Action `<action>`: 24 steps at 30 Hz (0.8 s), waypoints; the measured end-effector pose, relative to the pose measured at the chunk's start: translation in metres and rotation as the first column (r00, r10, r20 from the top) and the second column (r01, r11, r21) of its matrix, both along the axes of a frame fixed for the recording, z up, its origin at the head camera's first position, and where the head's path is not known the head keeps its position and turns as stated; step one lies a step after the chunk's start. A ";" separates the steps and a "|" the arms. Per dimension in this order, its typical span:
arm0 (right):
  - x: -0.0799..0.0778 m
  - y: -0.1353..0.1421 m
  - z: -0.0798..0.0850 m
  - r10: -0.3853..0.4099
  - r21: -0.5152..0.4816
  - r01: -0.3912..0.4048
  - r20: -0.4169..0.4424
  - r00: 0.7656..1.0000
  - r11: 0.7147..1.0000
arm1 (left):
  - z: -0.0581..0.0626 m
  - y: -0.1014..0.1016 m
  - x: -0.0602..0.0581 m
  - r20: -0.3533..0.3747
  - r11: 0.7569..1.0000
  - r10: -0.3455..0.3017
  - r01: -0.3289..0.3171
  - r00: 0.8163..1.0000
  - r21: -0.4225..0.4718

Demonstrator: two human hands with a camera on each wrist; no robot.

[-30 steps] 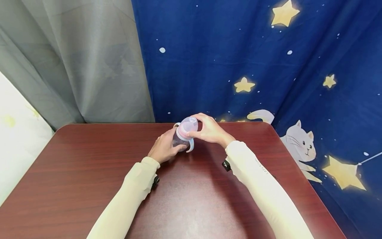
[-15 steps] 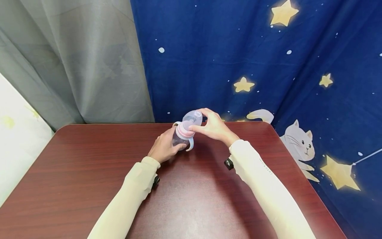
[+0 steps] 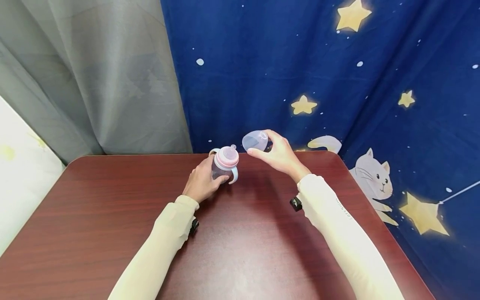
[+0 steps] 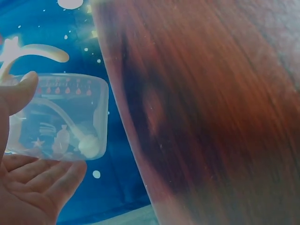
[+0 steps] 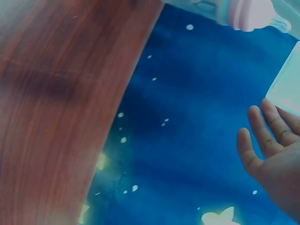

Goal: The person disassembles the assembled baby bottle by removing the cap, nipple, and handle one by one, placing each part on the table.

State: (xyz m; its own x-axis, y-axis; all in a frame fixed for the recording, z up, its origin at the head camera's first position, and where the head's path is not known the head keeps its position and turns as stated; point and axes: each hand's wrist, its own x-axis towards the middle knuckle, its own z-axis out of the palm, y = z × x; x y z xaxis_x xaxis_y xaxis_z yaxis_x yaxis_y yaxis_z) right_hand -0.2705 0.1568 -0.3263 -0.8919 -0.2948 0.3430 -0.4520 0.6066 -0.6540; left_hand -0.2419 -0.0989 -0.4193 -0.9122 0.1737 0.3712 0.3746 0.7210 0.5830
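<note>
Near the table's far edge, my left hand [image 3: 202,180] grips the clear body of a baby bottle [image 3: 227,157] with a pink collar, a nipple on top and two pale handles. In the left wrist view, the thumb and fingers lie on opposite sides of the bottle [image 4: 56,117]. A straw with a white weighted end [image 4: 88,146] shows inside it. To the right and a little higher, my right hand [image 3: 280,155] pinches a translucent domed bottle cap [image 3: 255,141], apart from the bottle. The right wrist view shows only part of that cap [image 5: 287,86].
A reddish-brown wooden table [image 3: 240,241] lies under both hands. Behind it hang a blue curtain [image 3: 240,75] with stars and a cat, and a grey curtain [image 3: 123,83] to its left.
My right hand has lifted the cap off the bottle and carried it up and right, uncovering the nipple. The left hand keeps hold of the bottle, which has shifted slightly left.
</note>
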 end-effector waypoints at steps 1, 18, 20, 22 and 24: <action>0.000 0.002 -0.002 -0.002 0.016 0.002 0.002 1.000 1.000 | 0.000 0.000 0.000 -0.001 1.000 0.004 -0.004 1.000 0.006; 0.009 0.009 -0.051 0.057 0.392 -0.077 0.062 0.996 0.917 | 0.006 0.000 0.004 0.026 0.997 0.010 -0.012 1.000 0.078; 0.011 0.008 -0.055 0.074 0.437 -0.094 0.062 0.995 0.895 | 0.006 0.001 0.004 0.026 0.997 0.009 -0.011 1.000 0.081; 0.013 0.007 -0.061 0.085 0.482 -0.105 0.062 0.994 0.870 | 0.006 0.001 0.004 0.027 0.996 0.005 -0.007 1.000 0.083; 0.016 0.006 -0.068 0.100 0.515 -0.119 0.065 0.993 0.849 | 0.006 0.002 0.004 0.021 0.996 0.002 -0.004 1.000 0.086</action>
